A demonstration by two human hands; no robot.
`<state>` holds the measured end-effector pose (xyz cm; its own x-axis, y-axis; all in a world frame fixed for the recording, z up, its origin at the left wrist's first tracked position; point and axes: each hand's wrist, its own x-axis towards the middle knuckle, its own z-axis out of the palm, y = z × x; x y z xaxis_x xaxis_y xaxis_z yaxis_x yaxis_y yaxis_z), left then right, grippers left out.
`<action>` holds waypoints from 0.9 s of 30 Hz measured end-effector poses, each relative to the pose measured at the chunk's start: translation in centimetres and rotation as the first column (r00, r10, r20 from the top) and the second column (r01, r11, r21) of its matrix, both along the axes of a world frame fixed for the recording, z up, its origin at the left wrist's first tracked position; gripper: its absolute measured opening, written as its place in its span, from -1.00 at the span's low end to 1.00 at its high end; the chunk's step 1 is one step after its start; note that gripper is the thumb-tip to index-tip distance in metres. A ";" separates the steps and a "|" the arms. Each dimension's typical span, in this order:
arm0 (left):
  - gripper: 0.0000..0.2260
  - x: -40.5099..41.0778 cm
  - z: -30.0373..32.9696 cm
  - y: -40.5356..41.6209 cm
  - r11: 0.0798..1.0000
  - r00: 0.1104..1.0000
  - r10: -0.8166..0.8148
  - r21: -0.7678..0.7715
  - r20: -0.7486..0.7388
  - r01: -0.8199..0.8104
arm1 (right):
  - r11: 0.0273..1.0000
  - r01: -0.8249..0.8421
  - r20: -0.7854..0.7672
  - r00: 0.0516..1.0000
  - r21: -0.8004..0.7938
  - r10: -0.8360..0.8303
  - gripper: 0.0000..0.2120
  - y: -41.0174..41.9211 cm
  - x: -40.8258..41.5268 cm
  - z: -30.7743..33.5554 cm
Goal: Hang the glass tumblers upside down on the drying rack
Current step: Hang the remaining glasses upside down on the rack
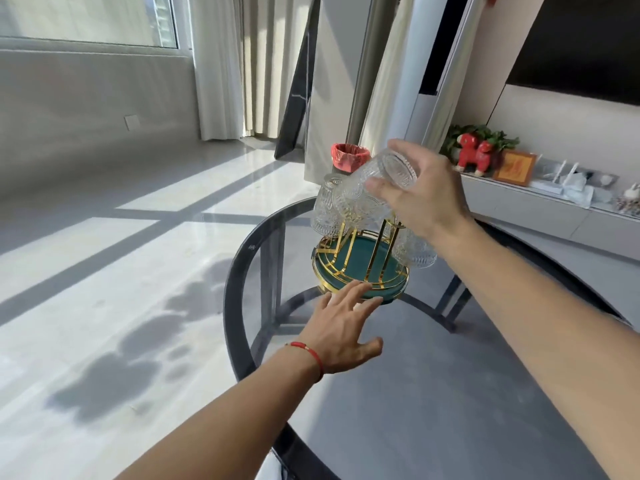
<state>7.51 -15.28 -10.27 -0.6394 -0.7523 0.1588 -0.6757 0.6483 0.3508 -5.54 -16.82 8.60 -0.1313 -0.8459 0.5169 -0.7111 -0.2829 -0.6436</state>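
up above the drying rack (363, 268), the right hand (422, 195) grips a ribbed glass tumbler (374, 188) near its base, fingers and thumb wrapped round it, the glass tilted with its base toward the camera and its mouth angled down over the gold prongs. the rack is a gold wire frame set in a round dark green tray, standing on a round glass table (242, 258) with a dark rim. two more tumblers already hang upside down on it: one at the far left (325, 209), just behind the held glass, and one at the right (415, 252), partly hidden by the right wrist. the left hand (343, 327) is spread open and empty, palm down, fingertips at the near edge of the tray; whether they touch it is unclear. a red cord bracelet (308, 351) circles that wrist. beyond the table stands a bin with a red liner (349, 157).
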 end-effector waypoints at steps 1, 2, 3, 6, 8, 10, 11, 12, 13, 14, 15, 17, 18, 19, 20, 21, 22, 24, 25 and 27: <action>-0.35 0.0 0.0 -0.1 1.000 1.000 0.000 0.002 -0.006 0.000 | 1.000 0.011 -0.023 1.000 0.008 -0.010 -0.36 -0.5 0.2 -0.3; -0.35 -0.1 0.0 -0.1 1.000 1.000 -0.001 0.001 -0.008 0.001 | 1.000 0.021 -0.036 0.999 0.013 -0.021 -0.37 -0.8 0.3 -0.6; -0.35 -0.1 -0.1 -0.2 1.000 1.000 -0.003 -0.003 -0.008 0.003 | 0.999 0.031 -0.049 0.998 0.021 -0.030 -0.39 -1.2 0.4 -0.8; -0.34 -0.1 -0.1 -0.2 1.000 1.000 -0.009 -0.007 -0.005 0.009 | 0.997 0.040 -0.123 0.992 0.062 -0.032 -0.45 -2.1 0.7 -1.6; -0.33 -0.1 0.0 -0.2 1.000 1.000 -0.013 0.003 -0.006 0.013 | 0.995 0.038 -0.198 0.980 0.088 -0.020 -0.46 -2.5 1.1 -1.9; -0.33 0.0 0.1 -0.2 1.000 1.000 -0.015 0.012 -0.017 0.015 | 0.994 0.038 -0.258 0.966 0.107 -0.009 -0.47 -2.7 1.4 -2.3; -0.32 0.0 0.2 -0.2 1.000 0.999 -0.016 0.010 -0.028 0.016 | 0.992 0.043 -0.280 0.960 0.119 -0.008 -0.47 -2.8 1.5 -2.6; -0.31 0.0 0.2 -0.2 1.000 0.999 -0.016 0.006 -0.042 0.016 | 0.990 0.051 -0.297 0.955 0.132 -0.010 -0.49 -2.8 1.6 -2.9; -0.31 0.0 0.3 -0.2 1.000 0.998 -0.017 0.003 -0.053 0.017 | 0.988 0.062 -0.307 0.951 0.143 -0.015 -0.51 -2.9 1.6 -3.3; -0.30 0.1 0.3 -0.1 1.000 0.998 -0.019 -0.001 -0.057 0.019 | 0.986 0.072 -0.316 0.948 0.148 -0.022 -0.55 -2.9 1.7 -3.6; -0.30 0.1 0.4 -0.1 1.000 0.998 -0.023 -0.005 -0.058 0.022 | 0.986 0.080 -0.328 0.944 0.143 -0.029 -0.60 -2.9 1.7 -4.0; -0.29 0.1 0.4 -0.1 1.000 0.998 -0.025 -0.008 -0.057 0.025 | 0.989 0.082 -0.350 0.936 0.119 -0.036 -0.66 -3.0 1.9 -4.5; -0.29 0.1 0.4 -0.1 1.000 0.998 -0.024 -0.006 -0.057 0.024 | 0.991 0.078 -0.357 0.933 0.110 -0.034 -0.67 -3.0 2.1 -4.8; -0.29 0.1 0.5 0.0 1.000 0.998 -0.023 -0.003 -0.054 0.023 | 0.992 0.074 -0.368 0.929 0.103 -0.031 -0.67 -2.9 2.1 -4.9; -0.29 0.1 0.6 0.0 1.000 0.999 -0.023 -0.002 -0.049 0.023 | 0.992 0.073 -0.388 0.921 0.098 -0.029 -0.67 -2.8 2.2 -5.1; -0.28 0.0 0.7 0.1 1.000 0.999 -0.022 -0.001 -0.044 0.022 | 0.993 0.072 -0.416 0.909 0.096 -0.026 -0.66 -2.6 2.1 -5.1; -0.28 0.0 0.8 0.2 1.000 0.999 -0.020 0.001 -0.041 0.020 | 0.993 0.071 -0.443 0.896 0.099 -0.020 -0.64 -2.4 2.1 -5.2; -0.29 -0.2 1.2 0.4 1.000 0.999 -0.008 -0.003 -0.045 0.008 | 0.992 0.058 -0.493 0.870 0.111 0.005 -0.57 -1.9 1.8 -5.4; -0.31 -0.3 1.5 0.5 1.000 0.998 0.000 -0.011 -0.057 -0.001 | 0.992 0.048 -0.511 0.859 0.118 0.019 -0.54 -1.5 1.7 -5.5; -0.36 -0.6 1.9 0.6 0.999 0.995 0.017 -0.028 -0.103 -0.020 | 0.994 0.018 -0.505 0.862 0.112 0.041 -0.51 -0.4 1.1 -5.9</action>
<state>6.92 -14.65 -8.41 -0.6049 -0.7577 0.2450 -0.6488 0.6473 0.4000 -4.44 -17.17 2.66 0.1333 -0.9005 0.4140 -0.9443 -0.2422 -0.2229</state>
